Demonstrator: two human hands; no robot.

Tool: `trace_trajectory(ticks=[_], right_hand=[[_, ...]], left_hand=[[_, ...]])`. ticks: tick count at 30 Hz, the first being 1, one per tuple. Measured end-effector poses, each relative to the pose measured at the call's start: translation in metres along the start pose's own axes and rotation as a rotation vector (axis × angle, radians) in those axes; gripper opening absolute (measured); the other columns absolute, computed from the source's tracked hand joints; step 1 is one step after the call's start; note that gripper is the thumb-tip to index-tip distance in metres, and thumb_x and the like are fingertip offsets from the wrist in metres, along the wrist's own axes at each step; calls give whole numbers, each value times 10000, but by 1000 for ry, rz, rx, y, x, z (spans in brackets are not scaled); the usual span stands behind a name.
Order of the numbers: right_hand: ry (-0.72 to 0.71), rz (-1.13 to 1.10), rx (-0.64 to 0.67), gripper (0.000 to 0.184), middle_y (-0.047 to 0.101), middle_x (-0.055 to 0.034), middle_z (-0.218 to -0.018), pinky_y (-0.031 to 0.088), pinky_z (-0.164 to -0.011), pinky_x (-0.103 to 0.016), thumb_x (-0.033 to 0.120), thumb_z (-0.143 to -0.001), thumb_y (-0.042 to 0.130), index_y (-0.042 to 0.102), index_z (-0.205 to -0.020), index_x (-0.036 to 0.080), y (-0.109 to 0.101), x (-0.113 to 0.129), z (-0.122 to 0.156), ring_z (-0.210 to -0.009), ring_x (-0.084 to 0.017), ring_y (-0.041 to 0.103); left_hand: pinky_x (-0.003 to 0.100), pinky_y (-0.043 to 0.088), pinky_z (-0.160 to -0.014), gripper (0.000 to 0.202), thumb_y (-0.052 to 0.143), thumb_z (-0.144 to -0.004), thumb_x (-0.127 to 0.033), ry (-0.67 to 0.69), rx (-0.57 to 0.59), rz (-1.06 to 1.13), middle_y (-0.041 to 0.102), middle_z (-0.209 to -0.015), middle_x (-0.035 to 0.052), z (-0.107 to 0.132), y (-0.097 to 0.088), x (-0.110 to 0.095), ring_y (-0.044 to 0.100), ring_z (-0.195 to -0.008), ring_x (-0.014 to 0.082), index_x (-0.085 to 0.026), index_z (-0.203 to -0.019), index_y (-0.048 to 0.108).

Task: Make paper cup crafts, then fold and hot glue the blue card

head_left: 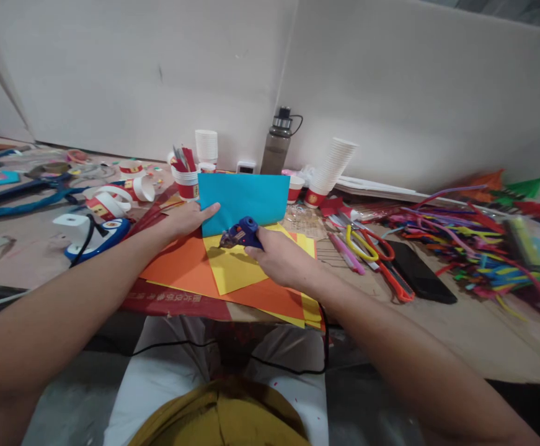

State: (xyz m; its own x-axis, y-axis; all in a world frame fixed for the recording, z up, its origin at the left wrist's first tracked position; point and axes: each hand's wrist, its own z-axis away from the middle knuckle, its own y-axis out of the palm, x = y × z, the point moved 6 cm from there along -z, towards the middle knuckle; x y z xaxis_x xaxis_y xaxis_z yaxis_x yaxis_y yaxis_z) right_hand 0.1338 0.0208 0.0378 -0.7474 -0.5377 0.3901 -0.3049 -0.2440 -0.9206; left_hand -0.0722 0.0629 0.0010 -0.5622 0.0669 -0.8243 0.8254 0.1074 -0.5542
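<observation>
My left hand (195,218) grips the left edge of a blue sheet of paper (246,195), its thumb lying across the front. The blue sheet stands up from the yellow paper (232,266) beneath it. In my right hand (283,254) is a dark blue hot glue gun (244,233), its nozzle pointing left and down, close over the yellow paper near the blue sheet's lower edge. Orange paper (181,266) and more yellow sheets lie underneath. Whether the nozzle touches the paper, I cannot tell.
A bottle (276,145) and stacked paper cups (332,170) stand behind. Scissors (360,241), a utility knife (395,282), a black phone (421,272) and colourful pipe cleaners (465,229) lie right. Cut cups (111,201) and a blue-and-white device (97,235) are left. A black cord (288,370) crosses my lap.
</observation>
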Motion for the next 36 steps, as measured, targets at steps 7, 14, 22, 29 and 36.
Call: trace_trajectory(ticks=[7, 14, 22, 29, 36], right_hand=[[-32, -15, -9, 253, 660, -127, -981, 396, -586, -272, 356, -866, 451, 545, -999, 163, 9, 19, -15, -793, -225, 607], [-36, -32, 15, 253, 661, -115, -952, 396, -607, -267, 391, -861, 467, 555, -956, 173, 7, 13, 0, -780, -211, 602], [118, 29, -50, 233, 662, -110, -941, 388, -620, -262, 341, -860, 480, 564, -987, 164, -15, -29, 8, -786, -209, 597], [151, 117, -190, 237, 642, -137, -1009, 401, -733, -283, 307, -855, 496, 565, -1016, 149, -36, -51, 9, -905, -226, 577], [161, 73, -85, 254, 655, -128, -933, 394, -602, -271, 339, -861, 453, 570, -973, 144, -19, -40, 4, -757, -210, 592]], left_hand=[[391, 465, -808, 611, 422, -755, -676, -30, -15, -108, 690, -1019, 130, 0, -2, 0, 628, -918, 292, -151, -947, 668], [398, 454, -857, 591, 441, -771, -652, 16, 2, -30, 683, -1064, 114, 1, 0, -3, 636, -925, 281, -171, -1034, 660], [409, 445, -892, 645, 464, -735, -684, -13, 14, 28, 643, -1156, 139, 0, 1, 3, 620, -1001, 297, -171, -1077, 650], [415, 432, -914, 631, 467, -728, -685, -20, -35, -50, 658, -1128, 129, 1, -3, 2, 614, -1014, 314, -183, -1053, 669], [429, 459, -881, 624, 574, -641, -676, -83, -70, 79, 684, -1055, 149, 4, -3, 2, 608, -1017, 338, -163, -981, 682]])
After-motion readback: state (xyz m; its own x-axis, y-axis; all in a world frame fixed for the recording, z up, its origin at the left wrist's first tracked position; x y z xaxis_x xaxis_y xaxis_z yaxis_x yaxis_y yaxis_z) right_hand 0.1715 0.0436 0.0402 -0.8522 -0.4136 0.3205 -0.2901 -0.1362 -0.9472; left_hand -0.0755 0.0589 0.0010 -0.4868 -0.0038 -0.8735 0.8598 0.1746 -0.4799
